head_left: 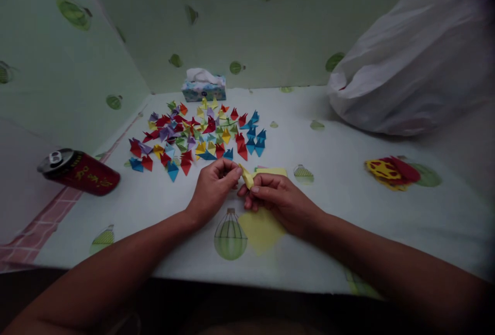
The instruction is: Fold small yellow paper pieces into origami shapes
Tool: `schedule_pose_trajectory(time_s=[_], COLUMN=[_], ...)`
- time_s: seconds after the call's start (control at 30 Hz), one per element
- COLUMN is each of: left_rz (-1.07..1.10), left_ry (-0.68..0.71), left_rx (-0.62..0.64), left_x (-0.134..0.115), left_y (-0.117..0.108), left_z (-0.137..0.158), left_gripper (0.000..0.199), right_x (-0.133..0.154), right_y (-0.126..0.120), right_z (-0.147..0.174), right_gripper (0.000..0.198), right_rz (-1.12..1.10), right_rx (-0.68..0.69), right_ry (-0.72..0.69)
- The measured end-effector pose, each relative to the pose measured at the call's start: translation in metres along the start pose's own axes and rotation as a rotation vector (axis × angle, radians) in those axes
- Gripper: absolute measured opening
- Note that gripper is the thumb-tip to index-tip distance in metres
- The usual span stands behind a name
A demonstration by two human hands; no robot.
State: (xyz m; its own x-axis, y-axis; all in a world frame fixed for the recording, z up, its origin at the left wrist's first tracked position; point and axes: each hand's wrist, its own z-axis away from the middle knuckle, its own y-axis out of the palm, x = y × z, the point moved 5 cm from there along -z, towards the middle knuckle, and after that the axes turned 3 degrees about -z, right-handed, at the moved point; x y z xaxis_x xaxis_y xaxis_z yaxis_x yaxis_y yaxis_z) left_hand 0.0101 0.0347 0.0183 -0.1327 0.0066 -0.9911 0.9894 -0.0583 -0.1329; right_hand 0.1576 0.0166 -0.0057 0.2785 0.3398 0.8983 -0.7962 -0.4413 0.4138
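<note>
At the near middle of the tabletop [348,206], the 2 hands meet over a small folded piece of yellow paper [246,176]. The left hand [212,186] has its fingers curled in, thumb and fingertips pinching the piece at its upper end; the right hand [276,198] is likewise closed, pinching the lower end from the other side. The piece is held just above the cloth, tilted, with both hands touching it.

Paper this thin looks very light and soft. It holds a crease but crumples or tears if squeezed hard, so I judge a fingertip pinch along the folded edges, where layers stack and stiffen, to be the safest hold. The flat middle would buckle under pressure.

Under the right wrist lies a flat yellow sheet [261,229], and more yellow sheets [273,171] show just beyond the right hand. Farther back is a spread of small folded paper pieces [197,136] in red, blue, purple, green and yellow, lying close together. Behind them stands a tissue box [203,87]. A red can [83,171] lies on its side at the left, a white plastic bag [413,62] sits at the right rear, and a red and yellow item [390,170] lies well apart at the right.
</note>
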Motion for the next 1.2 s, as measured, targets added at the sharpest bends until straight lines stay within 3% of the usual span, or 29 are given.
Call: schedule_pose_trajectory(time_s=[0.37, 0.43, 0.53, 0.77, 1.2], left_rz=[-0.098, -0.13, -0.154, -0.161, -0.208], left_ry=[0.04, 0.06, 0.048, -0.034, 0.016], left_rx=[-0.03, -0.031, 0.018, 0.164, 0.21], left_x=[-0.004, -0.004, -0.004, -0.008, -0.007], left_y=[-0.003, -0.003, -0.001, 0.009, 0.01], left_z=[-0.001, -0.002, -0.002, 0.004, 0.005], left_gripper=[0.017, 0.017, 0.017, 0.018, 0.017], right_x=[0.003, 0.013, 0.035, 0.025, 0.019], right_y=[-0.001, -0.004, -0.009, -0.011, -0.013], right_z=[0.0, 0.002, 0.005, 0.0, -0.002], right_gripper=[0.024, 0.028, 0.026, 0.022, 0.024], right_rz=[0.144, 0.274, 0.507, 0.344, 0.251], right_rx=[0.005, -0.065, -0.244, -0.146, -0.141], right_ry=[0.022, 0.006, -0.17, -0.074, -0.061])
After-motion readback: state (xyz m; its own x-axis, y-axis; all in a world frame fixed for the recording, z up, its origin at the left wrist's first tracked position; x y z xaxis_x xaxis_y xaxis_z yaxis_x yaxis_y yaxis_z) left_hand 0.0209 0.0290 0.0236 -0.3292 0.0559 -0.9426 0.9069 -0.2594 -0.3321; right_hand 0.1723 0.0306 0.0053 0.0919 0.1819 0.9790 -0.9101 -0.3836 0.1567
